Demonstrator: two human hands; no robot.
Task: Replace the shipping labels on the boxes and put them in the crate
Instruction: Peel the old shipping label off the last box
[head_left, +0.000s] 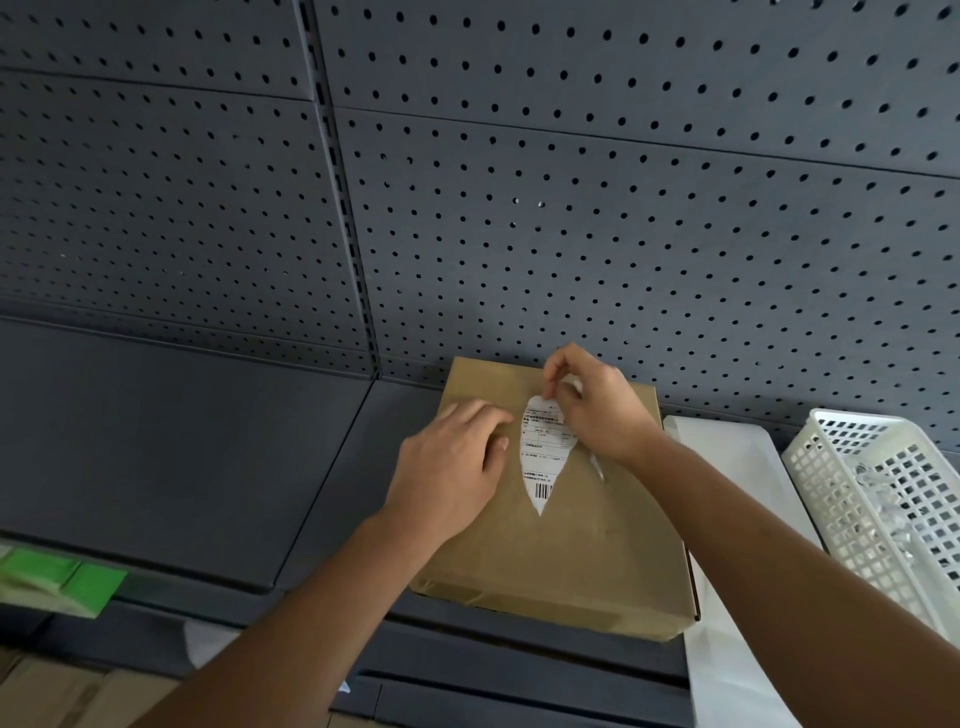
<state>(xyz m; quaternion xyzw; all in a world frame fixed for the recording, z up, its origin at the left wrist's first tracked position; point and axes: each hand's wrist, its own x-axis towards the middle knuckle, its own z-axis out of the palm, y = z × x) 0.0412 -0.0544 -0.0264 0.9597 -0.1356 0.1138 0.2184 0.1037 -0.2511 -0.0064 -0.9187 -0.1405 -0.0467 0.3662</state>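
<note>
Box at shelf front edge; my left hand presses it flat, right hand pinches label top.

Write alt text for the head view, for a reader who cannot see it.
A person's right hand pinches the top of a torn shipping label on a cardboard box while the left hand rests on it. A white crate stands at right.

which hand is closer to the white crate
Right. The right hand pinches the top of the shipping label, left of the white crate; the left hand presses the cardboard box farther left, beyond the label.
</note>
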